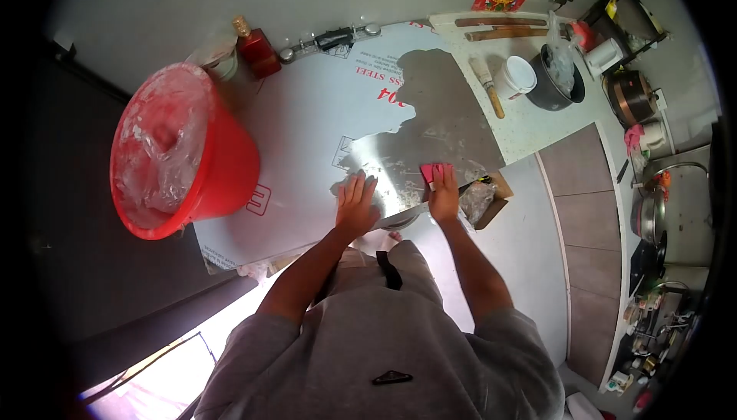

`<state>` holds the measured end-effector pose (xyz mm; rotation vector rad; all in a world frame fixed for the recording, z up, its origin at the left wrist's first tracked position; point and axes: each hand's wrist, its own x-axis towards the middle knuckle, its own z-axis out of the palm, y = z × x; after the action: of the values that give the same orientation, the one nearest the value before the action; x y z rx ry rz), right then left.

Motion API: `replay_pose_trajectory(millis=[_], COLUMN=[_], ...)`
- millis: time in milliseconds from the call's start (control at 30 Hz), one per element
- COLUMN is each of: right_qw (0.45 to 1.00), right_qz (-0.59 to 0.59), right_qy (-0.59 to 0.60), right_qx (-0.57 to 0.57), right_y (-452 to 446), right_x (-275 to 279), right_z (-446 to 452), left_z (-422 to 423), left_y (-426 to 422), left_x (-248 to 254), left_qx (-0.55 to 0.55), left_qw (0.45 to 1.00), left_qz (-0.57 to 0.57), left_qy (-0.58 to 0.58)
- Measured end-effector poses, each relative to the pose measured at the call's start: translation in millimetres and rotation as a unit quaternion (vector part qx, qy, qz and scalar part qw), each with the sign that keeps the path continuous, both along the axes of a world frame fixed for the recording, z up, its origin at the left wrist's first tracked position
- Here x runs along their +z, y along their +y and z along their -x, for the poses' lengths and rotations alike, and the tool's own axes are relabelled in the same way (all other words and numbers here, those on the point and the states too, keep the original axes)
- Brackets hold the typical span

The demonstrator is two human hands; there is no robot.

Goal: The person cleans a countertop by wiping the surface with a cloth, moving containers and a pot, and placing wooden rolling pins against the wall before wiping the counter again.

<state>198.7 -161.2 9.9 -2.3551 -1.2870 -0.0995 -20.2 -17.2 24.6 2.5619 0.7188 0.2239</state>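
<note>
A steel sheet [445,120] covers the work table, with printed white protective film [307,120] on its left part. The film has a ragged edge, and grey metal shows to the right of it. My left hand [357,205] lies flat near the front edge of the sheet, fingers stretched out, holding nothing. To its right, my right hand [443,193] presses a small pink piece [427,173] onto the bare metal. Fingers cover most of that piece, so I cannot tell whether it is a cloth or a scraper.
A large red bucket [238,163] lined with clear plastic stands at the left. Behind are a red bottle [258,50] and a metal fixture [330,39]. Rolling pins [507,34], a brush [487,86], a white tub [515,77] and a dark pot [554,97] sit at the right. A cardboard box [495,209] is near my right hand.
</note>
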Motion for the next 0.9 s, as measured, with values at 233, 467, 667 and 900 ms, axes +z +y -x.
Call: replay_pose_trajectory(millis=[233,467,667,900], right_qw=[0.969,0.998,0.971,0.988], right_qz=[0.022,-0.044,-0.049,-0.07], right_qy=[0.078,-0.007,0.07,0.062], right_qx=[0.233,0.046,0.223,0.123], right_y=[-14.5,-24.7,-38.7,-20.4], right_x=[0.8,-1.9,16.6,23.0], right_z=[-8.8,-135.0,-127.3,-226.4], left_z=[-48.4,-122.2,-174.3,-202.5], left_y=[-7.0,-35.3,-63.2,-67.4], left_x=[-5.9,-8.5,-6.6,-12.6], left_qx=[-0.004,0.053,0.088,0.114], left_qw=[1.0,0.997,0.993,0.989], left_qz=[0.005,0.001,-0.024,-0.027], left_qy=[0.016,0.051,0.07,0.091])
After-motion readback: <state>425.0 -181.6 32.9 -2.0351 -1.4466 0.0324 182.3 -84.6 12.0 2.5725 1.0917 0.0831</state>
